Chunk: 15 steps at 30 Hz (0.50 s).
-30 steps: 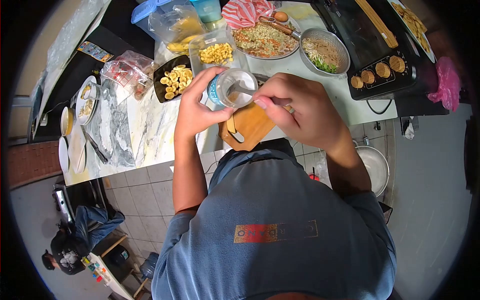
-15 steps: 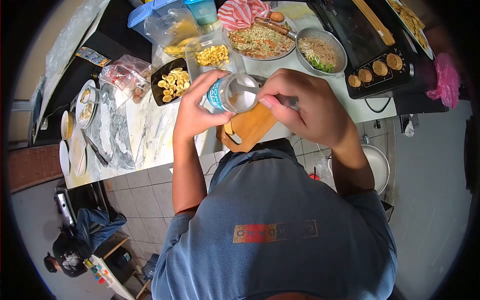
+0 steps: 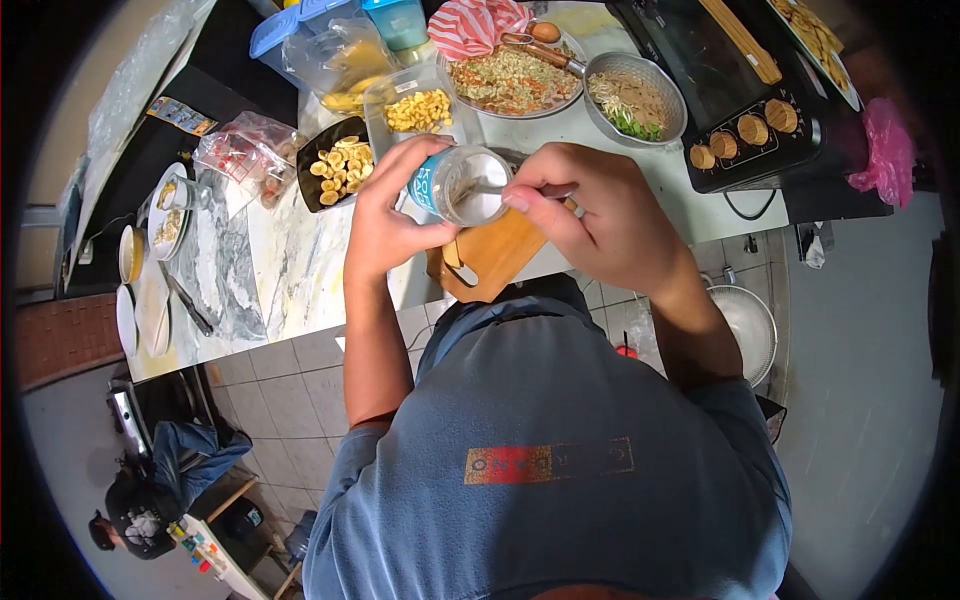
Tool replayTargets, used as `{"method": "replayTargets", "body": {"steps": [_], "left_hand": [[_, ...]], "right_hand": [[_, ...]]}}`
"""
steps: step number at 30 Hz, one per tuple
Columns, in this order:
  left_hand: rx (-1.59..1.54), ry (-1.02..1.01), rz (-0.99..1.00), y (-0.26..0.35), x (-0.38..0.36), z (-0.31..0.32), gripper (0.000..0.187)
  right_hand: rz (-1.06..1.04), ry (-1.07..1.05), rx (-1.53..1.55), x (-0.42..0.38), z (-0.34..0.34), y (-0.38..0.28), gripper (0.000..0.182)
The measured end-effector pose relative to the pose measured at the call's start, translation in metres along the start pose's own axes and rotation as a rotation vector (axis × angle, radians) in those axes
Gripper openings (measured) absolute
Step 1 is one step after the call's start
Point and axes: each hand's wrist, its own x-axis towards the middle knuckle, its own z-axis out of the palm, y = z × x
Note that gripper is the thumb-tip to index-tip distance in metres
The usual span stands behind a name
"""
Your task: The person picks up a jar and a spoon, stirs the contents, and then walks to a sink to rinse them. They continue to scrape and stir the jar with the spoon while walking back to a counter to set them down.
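Note:
My left hand [image 3: 400, 205] is wrapped round a clear jar [image 3: 478, 207] with a blue label, its open mouth tilted toward me and white contents showing inside. Between the fingers of my right hand [image 3: 590, 205] is the handle of a metal spoon [image 3: 490, 189], whose far end reaches into the jar. The bowl of the spoon is hard to make out. Below both hands lies a wooden cutting board [image 3: 503, 250] with a handle slot, at the counter's near edge. Past the jar stands a clear container [image 3: 387, 129] of yellow diced pieces.
A dark bowl of banana slices [image 3: 343, 170] sits left of my left hand. Farther back are a plate of chopped food [image 3: 520, 82], a metal bowl with sprouts and greens [image 3: 633, 98] and a black stove [image 3: 735, 150]. A knife [image 3: 190, 303] lies left. Another person [image 3: 140, 510] sits lower left.
The spoon has gone deeper into the jar, and my right hand has shifted slightly left toward it. My left hand still holds the jar, its mouth turned a little more into view.

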Motion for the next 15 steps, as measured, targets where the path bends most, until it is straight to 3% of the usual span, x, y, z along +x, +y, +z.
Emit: {"method": "replayTargets", "body": {"steps": [6, 8, 12, 15], "left_hand": [[0.036, -0.012, -0.011, -0.001, -0.005, 0.0, 0.064], [0.017, -0.006, -0.016, -0.001, -0.007, -0.002, 0.064], [-0.008, 0.002, -0.092, 0.0, -0.017, -0.007, 0.066], [-0.087, 0.065, -0.189, -0.01, -0.034, -0.008, 0.068]], "right_hand": [[-0.09, -0.08, 0.002, -0.004, 0.004, 0.004, 0.005], [-0.001, -0.085, 0.013, -0.004, 0.004, 0.005, 0.007], [-0.017, -0.125, 0.063, 0.0, 0.02, 0.012, 0.008], [0.123, -0.004, 0.225, 0.006, 0.036, 0.02, 0.014]]}}
